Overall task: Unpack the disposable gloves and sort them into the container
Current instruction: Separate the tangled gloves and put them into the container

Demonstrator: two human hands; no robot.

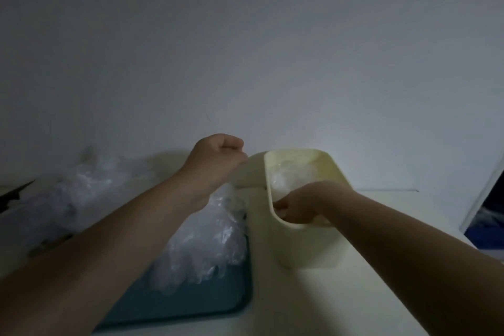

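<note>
Your left hand (218, 157) is clenched against the container (338, 172) end; right hand (301, 206) is inside it, curled, grasp unclear.

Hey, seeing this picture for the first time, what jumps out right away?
Two bare arms reach forward in dim light: the right hand dips into a cream container at centre right, which already holds some clear gloves, while the left hand is a fist by the container's far left corner. Left of it, a heap of loose gloves spills over a teal tray.
</note>
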